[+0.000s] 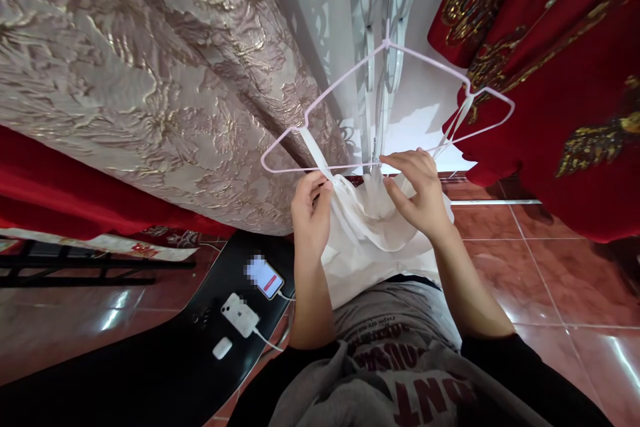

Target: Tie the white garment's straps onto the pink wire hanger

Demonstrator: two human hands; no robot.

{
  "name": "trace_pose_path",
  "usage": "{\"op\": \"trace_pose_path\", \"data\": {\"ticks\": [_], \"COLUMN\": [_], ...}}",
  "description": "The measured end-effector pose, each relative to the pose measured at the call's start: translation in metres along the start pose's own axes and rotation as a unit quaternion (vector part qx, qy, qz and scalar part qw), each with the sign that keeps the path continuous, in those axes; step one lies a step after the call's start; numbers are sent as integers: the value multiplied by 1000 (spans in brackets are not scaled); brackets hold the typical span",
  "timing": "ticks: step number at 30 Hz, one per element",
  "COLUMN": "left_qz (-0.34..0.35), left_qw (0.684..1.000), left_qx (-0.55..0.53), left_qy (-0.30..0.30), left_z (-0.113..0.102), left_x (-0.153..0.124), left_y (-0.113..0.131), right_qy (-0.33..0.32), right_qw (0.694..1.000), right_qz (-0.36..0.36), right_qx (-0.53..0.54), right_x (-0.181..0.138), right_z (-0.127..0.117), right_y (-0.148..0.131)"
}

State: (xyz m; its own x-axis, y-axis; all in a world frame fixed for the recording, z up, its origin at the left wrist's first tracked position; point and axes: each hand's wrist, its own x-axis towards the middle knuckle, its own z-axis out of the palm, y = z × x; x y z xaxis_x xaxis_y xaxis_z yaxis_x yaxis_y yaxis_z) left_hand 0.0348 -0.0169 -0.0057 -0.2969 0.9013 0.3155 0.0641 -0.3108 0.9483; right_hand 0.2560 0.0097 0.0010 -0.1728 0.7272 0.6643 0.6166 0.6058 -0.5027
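A pale pink hanger [345, 75] hangs by its hook from a white metal rack. A white strappy garment [377, 267] is draped from it, with one strap [314, 150] over the left notch and thin straps [456, 121] over the right notch. My left hand [311, 210] is closed, with thumb and fingers pinching the garment at the base of its left strap. My right hand [417, 197] is open, its fingers apart over the garment's neckline. Its fingertips are close to the hanger's lower bar; whether they touch it I cannot tell.
Beige embossed fabric [165, 80] hangs at the left, and red gowns with gold sequins [560, 93] at the right. The white rack [370, 13] stands ahead. A black bench [165, 360] holds two phones [240, 315] with cables and a white earbud case [223, 347]. Red tiles cover the floor.
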Motion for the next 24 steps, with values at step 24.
{"op": "trace_pose_path", "data": {"ticks": [24], "left_qz": [-52], "left_qw": [964], "left_qx": [-253], "left_qy": [61], "left_z": [8], "left_x": [13], "left_y": [6], "right_qy": [-55], "right_qw": [996], "right_qz": [-4], "right_qx": [66], "right_x": [-1], "right_z": [3], "right_y": [-22]}}
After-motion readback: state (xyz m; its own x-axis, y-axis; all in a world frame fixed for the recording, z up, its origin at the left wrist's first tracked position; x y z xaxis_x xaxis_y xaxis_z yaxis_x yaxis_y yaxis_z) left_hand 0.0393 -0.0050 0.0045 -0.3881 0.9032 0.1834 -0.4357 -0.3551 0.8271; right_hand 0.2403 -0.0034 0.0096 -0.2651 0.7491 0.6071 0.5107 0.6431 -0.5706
